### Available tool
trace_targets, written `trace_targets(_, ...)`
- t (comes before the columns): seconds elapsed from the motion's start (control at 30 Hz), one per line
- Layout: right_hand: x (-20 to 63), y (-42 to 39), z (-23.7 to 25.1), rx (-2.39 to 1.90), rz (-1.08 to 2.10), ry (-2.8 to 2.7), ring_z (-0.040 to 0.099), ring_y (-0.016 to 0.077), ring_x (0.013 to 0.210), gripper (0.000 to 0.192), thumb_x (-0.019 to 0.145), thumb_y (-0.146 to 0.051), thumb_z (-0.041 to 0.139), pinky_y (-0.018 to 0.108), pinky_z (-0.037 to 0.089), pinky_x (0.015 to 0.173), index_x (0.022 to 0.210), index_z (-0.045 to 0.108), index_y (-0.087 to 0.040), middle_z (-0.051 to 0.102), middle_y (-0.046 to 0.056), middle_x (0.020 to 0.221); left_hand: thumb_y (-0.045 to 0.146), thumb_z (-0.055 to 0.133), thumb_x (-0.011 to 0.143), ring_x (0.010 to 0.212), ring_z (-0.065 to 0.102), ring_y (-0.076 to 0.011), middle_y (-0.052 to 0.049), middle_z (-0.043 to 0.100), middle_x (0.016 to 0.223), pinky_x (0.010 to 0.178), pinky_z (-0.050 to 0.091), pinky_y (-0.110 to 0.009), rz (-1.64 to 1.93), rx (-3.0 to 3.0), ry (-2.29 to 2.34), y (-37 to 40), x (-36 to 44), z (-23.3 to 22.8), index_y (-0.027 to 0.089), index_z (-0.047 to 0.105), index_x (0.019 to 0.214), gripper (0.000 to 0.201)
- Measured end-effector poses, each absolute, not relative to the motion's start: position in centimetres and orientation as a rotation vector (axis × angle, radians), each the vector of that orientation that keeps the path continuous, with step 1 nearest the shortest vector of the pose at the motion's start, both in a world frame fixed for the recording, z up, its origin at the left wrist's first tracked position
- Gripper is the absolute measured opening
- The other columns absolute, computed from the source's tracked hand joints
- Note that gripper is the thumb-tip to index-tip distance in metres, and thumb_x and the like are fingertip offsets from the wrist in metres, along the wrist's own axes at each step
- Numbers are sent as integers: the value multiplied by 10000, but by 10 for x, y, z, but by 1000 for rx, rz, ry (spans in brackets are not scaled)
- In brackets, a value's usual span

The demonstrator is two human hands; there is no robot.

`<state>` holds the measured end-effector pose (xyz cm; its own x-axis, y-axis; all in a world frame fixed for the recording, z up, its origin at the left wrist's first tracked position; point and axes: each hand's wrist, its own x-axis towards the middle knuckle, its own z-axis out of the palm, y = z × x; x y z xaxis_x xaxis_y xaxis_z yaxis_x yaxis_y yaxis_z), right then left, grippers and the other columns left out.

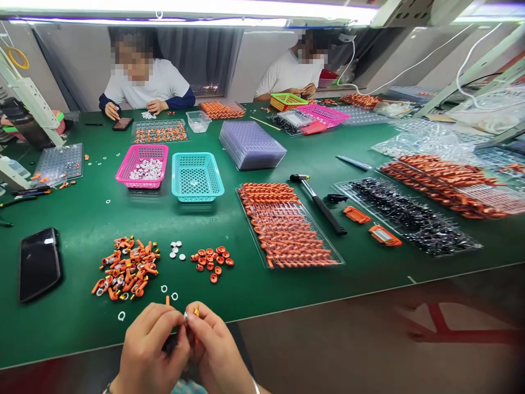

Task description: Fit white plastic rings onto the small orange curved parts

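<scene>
Left hand and right hand nearest, fingertips meeting by near edge of table, both pinching small orange-and-yellow part, probably for fine control; exact hold partly hidden. Orange pile farther left, orange cups right of it, likely grouped for easy reach.

1. Bench, near edge: left hand, right hand; held part between them.
2. Next row, left to right: phone, parts pile, loose discs, cups, loaded tray.
3. Right of loaded tray: hammer.
4. Behind loose discs and cups: left basket, containing discs; right basket.
5. Behind loaded tray: tray stack.
</scene>
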<state>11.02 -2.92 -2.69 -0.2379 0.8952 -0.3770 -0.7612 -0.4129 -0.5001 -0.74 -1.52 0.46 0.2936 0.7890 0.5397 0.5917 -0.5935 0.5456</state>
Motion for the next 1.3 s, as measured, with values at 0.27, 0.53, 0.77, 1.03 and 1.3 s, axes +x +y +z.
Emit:
trace_targets(0.27,123,-18,-27,-639,2152,-171,363,43,395,288,695,-323,771,159,423,366,625,558,-143,467,-68,500,95,519,820,617,628,-131,7,640,696,574,520,-217,1029,2145,1287,-13,-10,11,207,594,747,153)
trace_targets(0.53,128,-18,-23,-615,2207,-64,347,34,415,249,688,-283,777,142,401,378,639,583,-134,478,-74,523,106,532,833,618,624,-126,24,638,694,578,505,-209,986,2184,1318,-11,-13,8,210,570,775,125)
trace_targets(0.77,123,-19,-24,-687,2074,-6,411,38,425,321,642,-333,829,147,428,390,636,578,-132,498,-66,536,94,544,878,706,630,-163,-31,685,801,672,511,-268,1063,2542,1259,-10,-8,6,179,589,906,100)
trace_targets(1.03,119,-21,-20,-695,1962,-99,416,46,410,348,677,-365,815,161,450,370,626,546,-149,491,-69,517,90,517,872,660,617,-168,-24,671,747,619,507,-271,1028,2523,1263,-4,-4,12,197,584,807,142)
trace_targets(1.3,116,-25,-21,-680,1962,-114,429,45,381,368,688,-402,818,156,428,366,686,533,-169,491,-83,514,78,547,839,624,604,-139,-3,660,713,595,501,-236,1081,2417,1227,-3,-3,18,198,590,783,140)
